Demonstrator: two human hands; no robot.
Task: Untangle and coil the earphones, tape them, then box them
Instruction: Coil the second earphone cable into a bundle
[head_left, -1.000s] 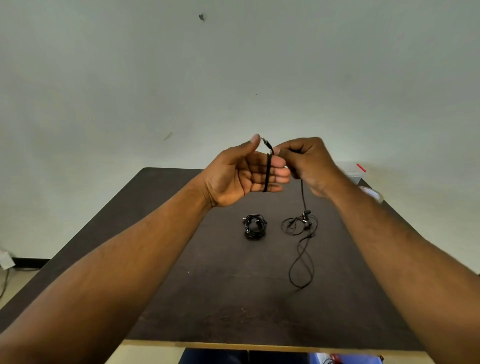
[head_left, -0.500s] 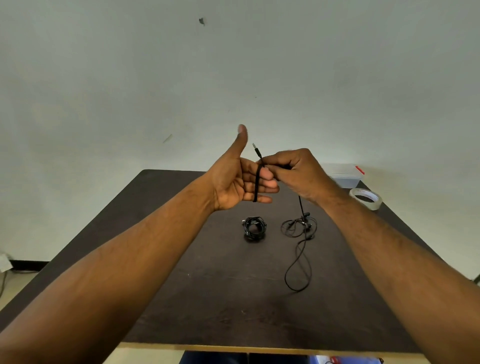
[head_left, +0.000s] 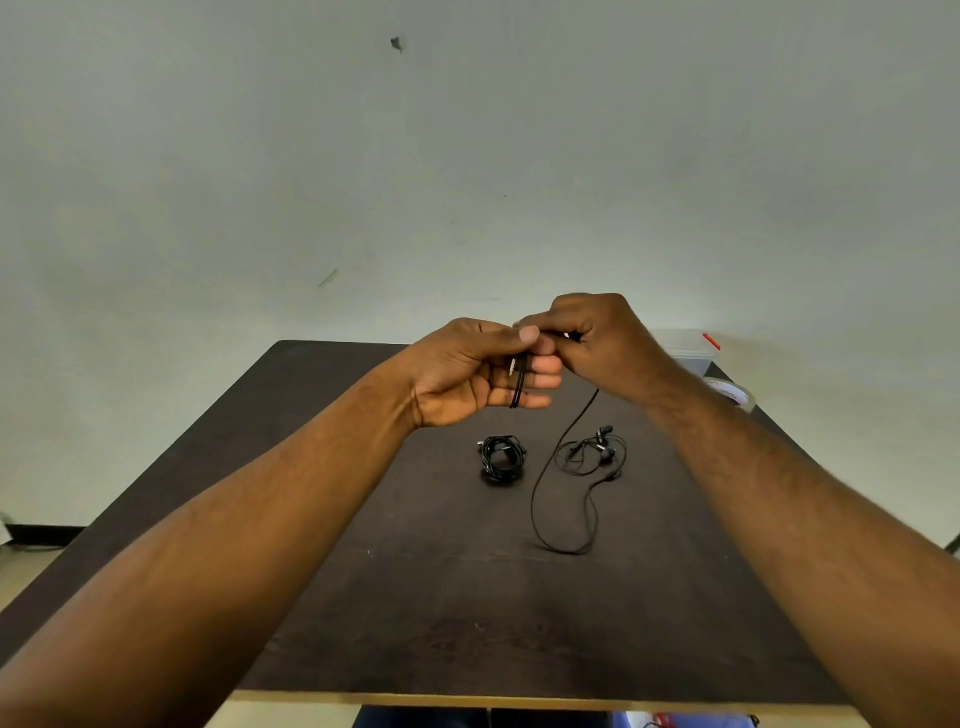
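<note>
The left hand (head_left: 483, 371) has its thumb pressed down on black earphone cord (head_left: 540, 483) looped around its fingers; the right hand (head_left: 597, 343) pinches the same cord just beside it. Both are raised above the table (head_left: 415, 597), where the rest of the cord lies loose. Coiling looks underway; next, another wrap around the fingers.

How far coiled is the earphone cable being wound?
Partly coiled: a few turns circle the left hand's fingers; the rest of the cable trails loose onto the table.
</note>
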